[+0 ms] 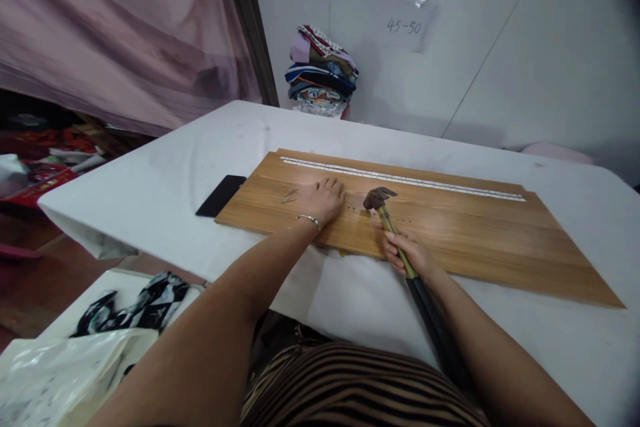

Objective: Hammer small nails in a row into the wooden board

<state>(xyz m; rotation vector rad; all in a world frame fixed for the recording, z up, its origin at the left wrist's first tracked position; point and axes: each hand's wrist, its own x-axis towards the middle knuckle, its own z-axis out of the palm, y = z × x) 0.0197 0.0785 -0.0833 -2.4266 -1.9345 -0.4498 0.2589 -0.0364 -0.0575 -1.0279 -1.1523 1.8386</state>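
My left hand (327, 200) rests palm down on a long brown wooden board (460, 233), fingers stretched out. A few loose nails (290, 195) lie on the board just left of it. My right hand (410, 250) is wrapped round the yellowish handle of a claw hammer (381, 199) with a rusty head and a black lower grip. The hammer head is over the board, right of my left hand; whether it touches the wood I cannot tell. A row of small dark dots (403, 220), nail heads or holes, runs along the board beside the hammer.
The board lies on a white-covered table (165, 180). Two pale measuring strips (400, 179) run along its far side. A black flat object (220, 195) sits at its left end. Folded clothes (323, 73) are stacked by the wall. A plastic bag (65, 373) is at lower left.
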